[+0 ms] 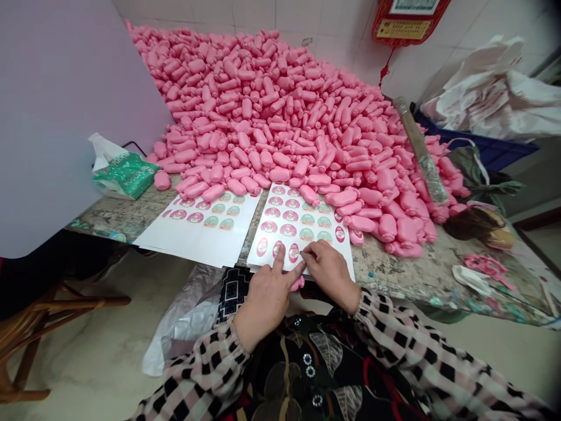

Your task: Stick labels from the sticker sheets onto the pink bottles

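A white sheet of pink and green stickers [284, 215] lies at the table's front edge. My left hand [268, 295] rests over its near edge, index finger and thumb stretched onto the paper around an oval pink sticker [293, 252]. Beneath that thumb pokes the end of a small pink plastic bottle [298, 284], apparently held by the curled fingers; most of it is hidden. My right hand [329, 270] is closed, its thumb and index finger pinched at the right edge of the same oval sticker. Whether the sticker's edge is lifted is too small to tell.
Behind the sheet rises a large heap of pink bottles [263, 111], some lying on the paper. Another sticker sheet [197, 237] sits to the left, near a green tissue pack [125, 172]. A tape-wrapped bar [421, 149] leans at right, by a blue crate [495, 149].
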The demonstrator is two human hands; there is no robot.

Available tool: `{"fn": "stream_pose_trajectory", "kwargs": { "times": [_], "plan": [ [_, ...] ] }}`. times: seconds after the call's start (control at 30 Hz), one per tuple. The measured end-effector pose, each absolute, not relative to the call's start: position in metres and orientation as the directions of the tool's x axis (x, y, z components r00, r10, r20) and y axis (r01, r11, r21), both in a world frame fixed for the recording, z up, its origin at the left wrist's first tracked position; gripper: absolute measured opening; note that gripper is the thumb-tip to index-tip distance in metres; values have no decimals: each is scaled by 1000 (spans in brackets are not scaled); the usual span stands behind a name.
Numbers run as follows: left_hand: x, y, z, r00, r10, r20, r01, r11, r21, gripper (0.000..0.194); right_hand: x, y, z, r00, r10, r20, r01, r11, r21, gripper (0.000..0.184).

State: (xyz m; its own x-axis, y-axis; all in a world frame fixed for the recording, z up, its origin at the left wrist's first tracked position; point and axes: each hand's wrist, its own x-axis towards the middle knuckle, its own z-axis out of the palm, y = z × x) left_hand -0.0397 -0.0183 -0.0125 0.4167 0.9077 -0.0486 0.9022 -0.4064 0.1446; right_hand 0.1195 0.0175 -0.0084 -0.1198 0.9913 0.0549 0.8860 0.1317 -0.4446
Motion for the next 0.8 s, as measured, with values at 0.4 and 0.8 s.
{"fn": "stream_pose_trajectory", "kwargs": {
  "times": [0.4,0.8],
  "plan": [
    [-38,-20,-15,395,918,-39,904,-381,195,58,105,28,10,-26,998,56,925,45,-377,17],
    [-57,-27,0,257,966,-4,461,-119,880,43,133,34,27,63,993,97,349,69,-934,26]
  ]
}}
